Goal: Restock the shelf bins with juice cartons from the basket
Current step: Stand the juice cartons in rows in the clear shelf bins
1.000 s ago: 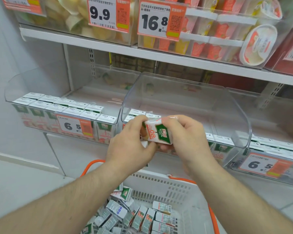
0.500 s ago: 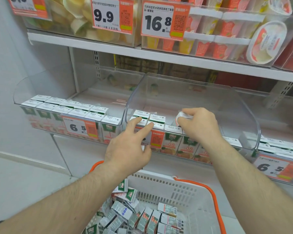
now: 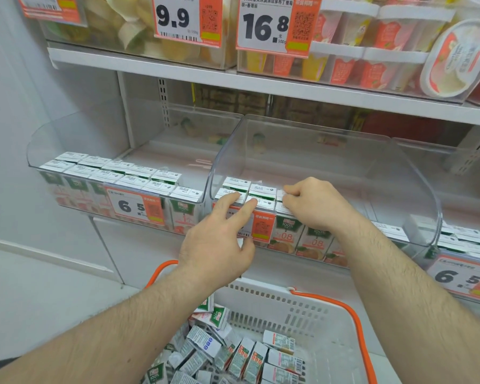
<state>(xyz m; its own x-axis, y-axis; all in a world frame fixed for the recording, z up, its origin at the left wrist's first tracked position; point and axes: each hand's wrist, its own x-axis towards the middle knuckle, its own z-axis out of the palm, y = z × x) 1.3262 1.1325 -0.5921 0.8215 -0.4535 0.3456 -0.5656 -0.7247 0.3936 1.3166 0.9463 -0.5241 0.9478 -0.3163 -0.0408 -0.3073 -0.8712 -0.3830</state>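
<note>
Head view: at frame centre, the right hand (image 3: 313,205) has its fingers curled onto a juice carton (image 3: 284,205), seating it in the middle shelf bin (image 3: 330,151). The left hand (image 3: 219,242) has its fingers straight, steadying the front row. At lower centre, the basket (image 3: 302,309) holds loose cartons. The bin's price tag (image 3: 262,225) partly hides the front row.

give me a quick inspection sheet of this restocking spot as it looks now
surface: white shelf above clear bins.
job's things: middle bin holds cartons along the front only; left bin has two rows; basket holds loose juice cartons.
clutter: nothing seen.
hands: left hand has straight fingers on carton tops; right hand is curled over a carton in the middle bin.
cables: nothing seen.
surroundings: price tags; tubs on the upper shelf.
</note>
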